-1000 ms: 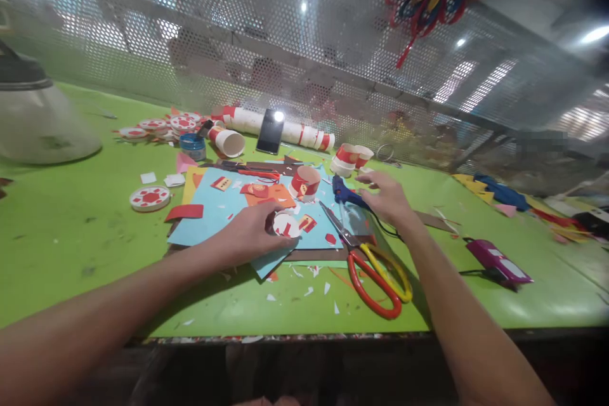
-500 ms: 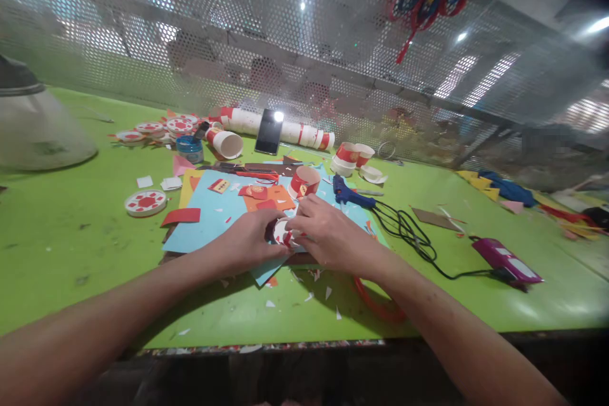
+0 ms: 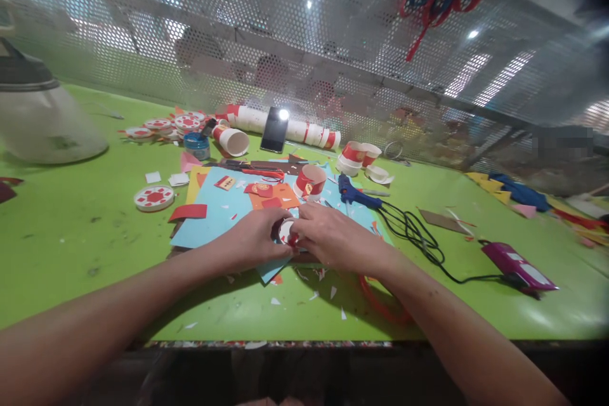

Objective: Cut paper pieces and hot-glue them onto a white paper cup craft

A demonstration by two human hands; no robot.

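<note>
Between my hands, over the blue paper (image 3: pixel 209 222), is a small round white paper disc (image 3: pixel 286 231) with red pieces on it. My left hand (image 3: pixel 259 235) is curled around the disc's left side and grips it. The fingers of my right hand (image 3: pixel 326 235) are pinched together over its right part, on a red piece; the fingertips hide part of it. Just beyond my hands stands a red and white paper cup section (image 3: pixel 309 182). A similar white disc with red pieces (image 3: pixel 154 198) lies on the green table at the left.
A blue glue gun (image 3: pixel 356 193) and its black cable lie right of the paper, with a purple power strip (image 3: pixel 518 265) farther right. Behind are a phone (image 3: pixel 275 130), a long paper-cup tube (image 3: pixel 252 119) and a blue jar (image 3: pixel 196 146). Paper scraps litter the table (image 3: pixel 95 235).
The right fingers have shifted slightly over the disc and now cover more of its right side. The whole view has swung a little left. My left hand still holds the disc.
</note>
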